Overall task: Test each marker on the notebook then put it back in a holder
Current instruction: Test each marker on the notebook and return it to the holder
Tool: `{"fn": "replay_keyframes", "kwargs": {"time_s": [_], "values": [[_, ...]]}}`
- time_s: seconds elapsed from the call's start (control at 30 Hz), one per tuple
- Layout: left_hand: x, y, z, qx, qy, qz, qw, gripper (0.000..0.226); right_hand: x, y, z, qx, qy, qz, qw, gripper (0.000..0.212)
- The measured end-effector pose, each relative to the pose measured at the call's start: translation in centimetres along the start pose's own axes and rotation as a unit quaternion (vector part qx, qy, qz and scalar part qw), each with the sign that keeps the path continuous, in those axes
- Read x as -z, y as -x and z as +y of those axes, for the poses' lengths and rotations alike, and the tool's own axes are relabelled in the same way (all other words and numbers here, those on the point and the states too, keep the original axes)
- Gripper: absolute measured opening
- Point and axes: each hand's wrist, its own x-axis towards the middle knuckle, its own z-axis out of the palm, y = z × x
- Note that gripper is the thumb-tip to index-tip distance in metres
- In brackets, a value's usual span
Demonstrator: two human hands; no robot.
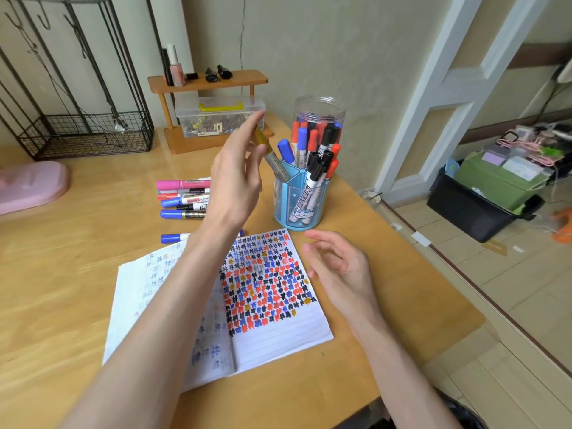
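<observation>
Oddly, the print on the marker barrels was too blurred to read, and the round blue plastic holder [298,209] bore only a small cartoon animal. Its divided compartments held black-, red- and blue-capped markers; a tall clear plastic jar [318,109] just behind held more. The gold-capped grey marker [274,159] leaned with its lower end in a compartment, cap against the left hand [238,174]; the thumb was hidden, so whether the hand pinched it could not be told. The right hand [337,267] hovered relaxed and empty by the open lined notebook [278,329], which was crowded with coloured hash marks. Loose markers [185,196] lay on the wooden table [77,274].
</observation>
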Motion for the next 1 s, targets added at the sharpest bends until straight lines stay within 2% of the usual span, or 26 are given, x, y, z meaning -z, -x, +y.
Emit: {"fn": "replay_keyframes", "kwargs": {"time_s": [0.23,0.47,0.57,0.63,0.73,0.8,0.9,1.0], "values": [[-1.4,-0.6,-0.4,-0.031,-0.112,-0.14,0.983,0.057,-0.1,-0.1,0.0,0.005,-0.004,0.007,1.0,0.022],[-0.5,0.6,-1.1,0.027,-0.037,-0.114,0.992,0.068,0.0,-0.1,0.1,0.006,-0.001,0.007,1.0,0.022],[1.9,1.8,-1.9,0.056,-0.016,-0.115,0.992,0.065,0.0,0.0,0.0,0.007,-0.003,0.005,1.0,0.022],[4.3,2.9,-3.0,0.093,-0.027,-0.126,0.987,0.054,-0.1,0.0,0.0,0.006,-0.004,0.005,1.0,0.021],[8.5,5.0,-5.4,0.127,-0.128,-0.16,0.971,0.025,-0.1,0.0,0.1,0.008,-0.001,0.001,1.0,0.021],[11.2,6.5,-7.2,0.137,-0.224,-0.173,0.949,0.014,-0.2,0.0,0.1,0.009,-0.001,0.0,1.0,0.021],[13.6,8.1,-8.9,0.143,-0.308,-0.211,0.917,0.016,-0.3,0.1,0.0,0.008,0.003,-0.002,1.0,0.021],[13.3,8.9,-9.7,0.153,-0.317,-0.209,0.912,0.024,-0.3,0.1,0.0,0.008,0.009,0.002,1.0,0.021]]}}
